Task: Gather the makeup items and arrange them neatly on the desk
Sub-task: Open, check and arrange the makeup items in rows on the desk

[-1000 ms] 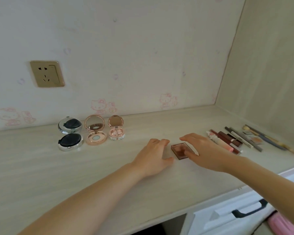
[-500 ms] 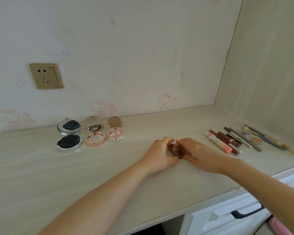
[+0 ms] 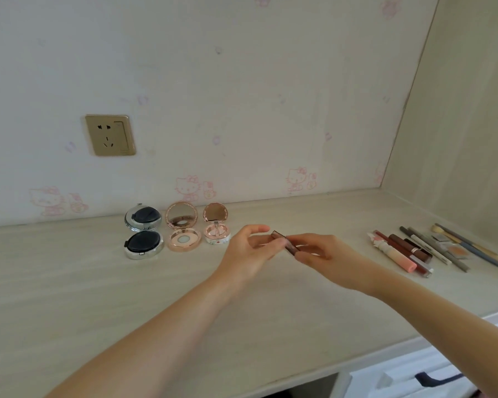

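Lifted off the desk (image 3: pixel 156 297), brown palette (image 3: pixel 283 242) pinched by both hands, unlabelled.

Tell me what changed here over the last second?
The small brown palette left the desk: it lay flat between the hands, and now it is held tilted in the air by the right hand and the left hand. The compacts and the row of sticks and brushes stayed put.

Three open compacts (image 3: pixel 182 231) (one small palette (image 3: pixel 284 243)).
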### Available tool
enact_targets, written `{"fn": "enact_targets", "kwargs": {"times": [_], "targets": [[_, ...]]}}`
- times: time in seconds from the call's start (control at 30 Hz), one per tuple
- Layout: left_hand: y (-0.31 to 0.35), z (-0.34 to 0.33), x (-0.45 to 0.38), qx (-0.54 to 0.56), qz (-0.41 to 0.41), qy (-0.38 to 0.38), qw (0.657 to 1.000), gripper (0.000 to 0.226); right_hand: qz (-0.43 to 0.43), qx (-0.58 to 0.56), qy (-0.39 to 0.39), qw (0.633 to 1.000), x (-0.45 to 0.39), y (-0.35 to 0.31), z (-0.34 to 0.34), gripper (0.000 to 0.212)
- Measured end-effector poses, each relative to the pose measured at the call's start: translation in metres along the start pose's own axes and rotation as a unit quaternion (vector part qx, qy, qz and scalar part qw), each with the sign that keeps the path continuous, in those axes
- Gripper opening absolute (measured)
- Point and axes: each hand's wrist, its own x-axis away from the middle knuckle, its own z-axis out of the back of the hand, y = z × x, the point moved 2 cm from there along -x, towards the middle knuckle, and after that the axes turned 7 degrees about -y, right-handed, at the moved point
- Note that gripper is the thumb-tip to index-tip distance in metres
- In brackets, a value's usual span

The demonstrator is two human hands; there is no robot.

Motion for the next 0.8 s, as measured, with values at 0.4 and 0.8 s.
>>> {"fn": "enact_targets", "kwargs": {"times": [0.4, 0.8], "targets": [[0.026, 0.090, 0.057, -0.037, -0.058, 0.070, 0.995, 0.046, 0.067, -0.161, 0.033, 0.984, -0.040, -0.069, -0.078, 0.030], [0.026, 0.166, 0.100, -0.106, -0.063, 0.150, 0.981, 0.042, 0.071, -0.224, -0.004, 0.972, -0.084, -0.111, -0.150, 0.029]]}}
